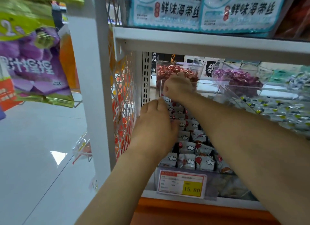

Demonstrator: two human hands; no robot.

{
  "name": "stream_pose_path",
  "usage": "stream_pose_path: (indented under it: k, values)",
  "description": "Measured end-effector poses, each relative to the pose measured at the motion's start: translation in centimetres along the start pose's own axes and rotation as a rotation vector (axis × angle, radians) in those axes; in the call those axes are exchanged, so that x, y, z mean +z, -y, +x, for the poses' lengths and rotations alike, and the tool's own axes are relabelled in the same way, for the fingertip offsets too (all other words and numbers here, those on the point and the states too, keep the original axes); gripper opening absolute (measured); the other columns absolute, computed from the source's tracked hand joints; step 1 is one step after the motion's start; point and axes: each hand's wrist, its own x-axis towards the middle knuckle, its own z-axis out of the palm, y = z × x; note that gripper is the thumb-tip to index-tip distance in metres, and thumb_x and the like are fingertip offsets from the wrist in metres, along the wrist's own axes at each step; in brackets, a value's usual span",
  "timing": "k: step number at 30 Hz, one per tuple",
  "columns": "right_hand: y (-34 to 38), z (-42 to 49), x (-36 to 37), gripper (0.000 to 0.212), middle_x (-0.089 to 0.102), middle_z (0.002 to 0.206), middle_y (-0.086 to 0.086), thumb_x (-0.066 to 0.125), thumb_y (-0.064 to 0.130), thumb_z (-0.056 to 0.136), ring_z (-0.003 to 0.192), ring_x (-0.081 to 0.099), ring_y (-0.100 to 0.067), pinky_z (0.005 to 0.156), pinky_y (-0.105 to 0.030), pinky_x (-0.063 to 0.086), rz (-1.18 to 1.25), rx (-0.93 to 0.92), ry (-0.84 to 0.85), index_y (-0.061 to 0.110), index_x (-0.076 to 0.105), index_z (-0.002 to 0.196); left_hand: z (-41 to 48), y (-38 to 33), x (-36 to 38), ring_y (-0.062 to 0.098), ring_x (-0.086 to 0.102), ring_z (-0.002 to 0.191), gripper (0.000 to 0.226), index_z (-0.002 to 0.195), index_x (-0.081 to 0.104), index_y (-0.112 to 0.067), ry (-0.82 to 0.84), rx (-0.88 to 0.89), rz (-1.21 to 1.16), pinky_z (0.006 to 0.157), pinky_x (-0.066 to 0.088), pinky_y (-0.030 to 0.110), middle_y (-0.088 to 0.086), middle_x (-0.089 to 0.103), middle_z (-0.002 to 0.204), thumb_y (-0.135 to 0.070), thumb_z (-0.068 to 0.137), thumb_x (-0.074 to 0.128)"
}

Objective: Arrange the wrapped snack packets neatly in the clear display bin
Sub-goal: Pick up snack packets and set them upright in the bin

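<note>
The clear display bin (182,172) stands on the lower shelf, its front wall bearing a price tag (182,183). It is filled with rows of white-and-red wrapped snack packets (189,161). My left hand (155,124) lies inside the bin on its left side, fingers pointing to the back and touching the packets there. My right hand (177,88) reaches to the bin's far end with fingers curled; its fingertips seem to pinch a packet, though the packet is mostly hidden.
Behind stands a clear bin of red candies (167,70), and to its right one of purple candies (241,78). A bin of white-yellow packets (275,110) lies at right. A white shelf board (201,45) hangs low overhead. A wire mesh panel (124,97) bounds the left.
</note>
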Motion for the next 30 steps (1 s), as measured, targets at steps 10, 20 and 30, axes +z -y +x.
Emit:
stream_pose_path:
  k: [10,20,30]
  values:
    - [-2.9,-6.8,-8.2,0.015,0.067,0.098,-0.011,0.051,0.013,0.095,0.074,0.068,-0.017,0.069,-0.029,0.056,0.912,0.312,-0.384,0.005,0.064,0.094,-0.7,-0.6,-0.6,0.026,0.026,0.135,0.059,0.145,0.023,-0.013,-0.127,-0.001,0.153,0.110,0.022,0.040,0.006,0.029,0.149,-0.043,0.096,0.036]
    - [-5.2,-22.3,-11.3,0.010,0.059,0.082,-0.009,0.051,0.009,0.094,0.060,0.066,-0.015,0.058,-0.024,0.055,1.609,0.498,-0.342,0.006,0.057,0.086,-3.7,-4.6,-1.3,-0.001,0.057,0.078,0.039,0.126,0.052,-0.020,-0.100,0.096,-0.451,0.062,0.048,0.013,-0.009,0.060,0.095,-0.037,0.091,0.049]
    - [-6.5,-23.6,-11.0,0.009,0.067,0.064,-0.001,0.061,0.011,0.079,0.059,0.066,-0.013,0.053,-0.020,0.054,1.876,0.528,-0.160,0.004,0.067,0.080,-4.6,-5.6,-0.8,0.005,0.055,0.053,0.018,0.073,0.066,-0.016,0.111,-0.302,-1.448,0.045,0.046,0.014,-0.004,0.058,0.069,-0.029,0.082,0.057]
